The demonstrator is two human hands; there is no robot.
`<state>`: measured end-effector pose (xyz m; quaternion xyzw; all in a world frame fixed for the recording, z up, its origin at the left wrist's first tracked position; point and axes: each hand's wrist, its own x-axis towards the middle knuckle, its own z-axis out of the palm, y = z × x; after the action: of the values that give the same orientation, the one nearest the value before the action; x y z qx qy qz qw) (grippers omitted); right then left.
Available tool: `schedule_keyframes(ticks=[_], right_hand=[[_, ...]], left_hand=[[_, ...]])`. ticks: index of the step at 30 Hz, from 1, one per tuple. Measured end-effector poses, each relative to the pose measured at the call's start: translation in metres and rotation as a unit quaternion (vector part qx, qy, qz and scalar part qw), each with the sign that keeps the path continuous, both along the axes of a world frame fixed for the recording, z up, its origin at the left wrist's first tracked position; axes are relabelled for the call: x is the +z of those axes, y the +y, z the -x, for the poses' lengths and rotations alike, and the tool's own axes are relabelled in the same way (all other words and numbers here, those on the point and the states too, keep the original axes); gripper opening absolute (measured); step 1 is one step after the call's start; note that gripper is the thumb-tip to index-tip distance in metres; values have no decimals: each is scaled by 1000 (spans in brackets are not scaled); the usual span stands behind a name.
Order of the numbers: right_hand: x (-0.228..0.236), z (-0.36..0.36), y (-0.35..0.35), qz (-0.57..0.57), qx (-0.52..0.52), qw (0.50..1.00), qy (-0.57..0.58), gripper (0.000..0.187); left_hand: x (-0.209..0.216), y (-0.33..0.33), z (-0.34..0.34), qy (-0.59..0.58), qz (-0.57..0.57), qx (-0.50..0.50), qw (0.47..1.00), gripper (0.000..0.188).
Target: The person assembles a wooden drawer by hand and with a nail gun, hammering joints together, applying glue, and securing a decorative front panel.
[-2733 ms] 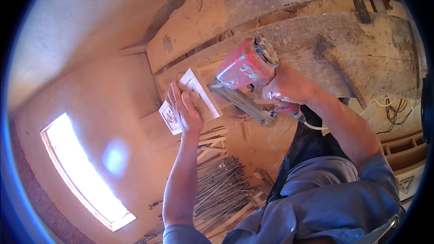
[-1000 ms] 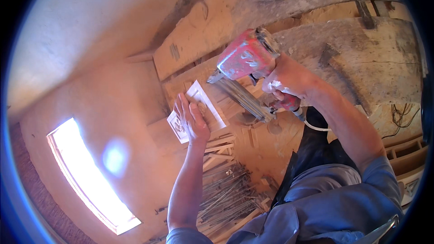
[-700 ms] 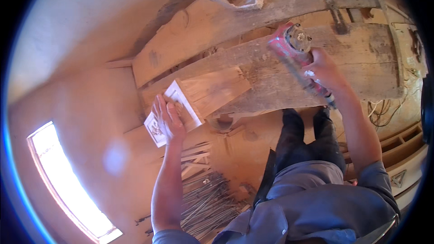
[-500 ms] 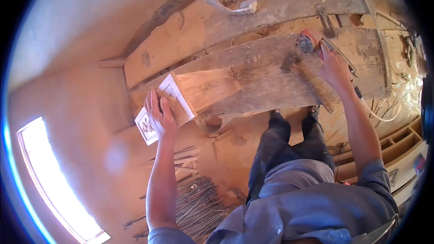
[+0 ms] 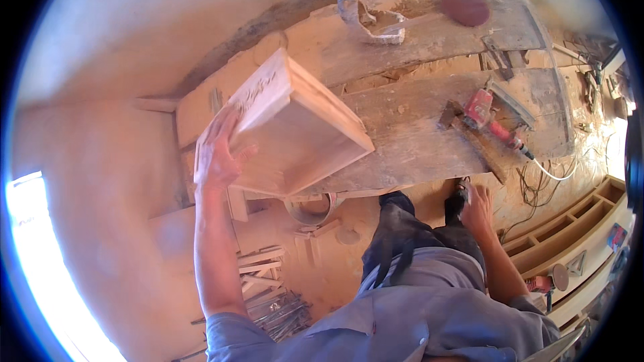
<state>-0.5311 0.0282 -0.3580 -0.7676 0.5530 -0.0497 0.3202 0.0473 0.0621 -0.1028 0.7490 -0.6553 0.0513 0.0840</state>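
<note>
My left hand (image 5: pixel 220 154) grips a pale wooden drawer (image 5: pixel 329 117) by its front panel, with the thumb over the edge on the inside. The drawer is tilted up at the left of the workbench (image 5: pixel 409 131), its hollow inside turned toward me and carved decoration on the panel. My right hand (image 5: pixel 477 209) is in front of my leg, away from the bench, its fingers loosely bent and apart with nothing visible in them. A red angle grinder (image 5: pixel 479 108) with a white cord lies on the bench, beside a hammer (image 5: pixel 477 141) with a wooden handle.
A dark red sanding disc (image 5: pixel 465 5) and a whitish, crusted broken container (image 5: pixel 369 23) lie on the far board. Metal rods (image 5: pixel 282 318) and wood strips are piled on the floor at left. A compartmented wooden frame (image 5: pixel 570 221) stands at right.
My right hand has let go of the grinder and drawn back toward my body. The left hand has raised and turned the drawer so its inside faces me.
</note>
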Motion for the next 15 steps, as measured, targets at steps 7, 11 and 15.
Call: schedule_keyframes(ticks=[7, 11, 15], right_hand=[[-22, -63, 88, -219, -45, 974, -30, 40], [-38, -153, 82, -277, -145, 906, -286, 40], [-29, -213, 27, -368, -231, 791, -431, 50]], left_hand=[[-7, -27, -117, -98, -324, 233, 912, 44], [-49, 8, -155, 25, -293, 286, 912, 38], [-100, 79, -144, 145, -344, 349, 859, 38]])
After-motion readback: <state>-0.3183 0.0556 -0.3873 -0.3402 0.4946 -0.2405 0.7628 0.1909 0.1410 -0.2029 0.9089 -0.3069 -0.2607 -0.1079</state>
